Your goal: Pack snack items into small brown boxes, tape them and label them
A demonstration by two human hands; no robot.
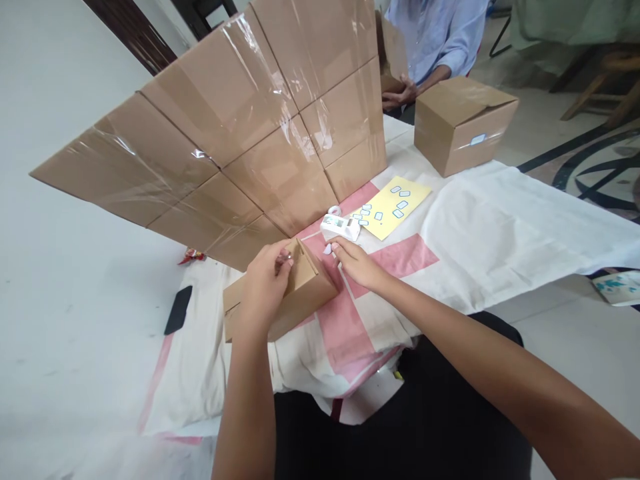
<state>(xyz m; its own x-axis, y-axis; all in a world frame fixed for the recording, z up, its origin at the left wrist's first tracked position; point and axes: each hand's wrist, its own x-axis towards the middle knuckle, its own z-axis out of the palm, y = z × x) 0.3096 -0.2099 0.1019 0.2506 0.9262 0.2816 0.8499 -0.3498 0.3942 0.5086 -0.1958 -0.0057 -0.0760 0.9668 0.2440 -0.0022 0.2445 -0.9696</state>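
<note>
A small brown cardboard box (300,310) rests on the table in front of me, under my left hand (265,280). That hand's fingers are curled together over the box top, with a tiny shiny bit at the fingertips that is too small to name. Just right of the box, my right hand (356,261) pinches a small white label (328,249) between thumb and finger. Beyond the right fingertips lies a white hand-sized device (340,227), with a small white roll (334,211) behind it. A yellow sheet (387,223) bearing several blue-edged labels is to its right.
Stacked, taped cardboard boxes (260,147) form a wall behind my hands. A larger box (463,127) with a blue-edged label stands at the back right. A person in a light blue shirt (433,33) sits beyond. A black phone-like slab (179,310) lies left on the cloth (480,247).
</note>
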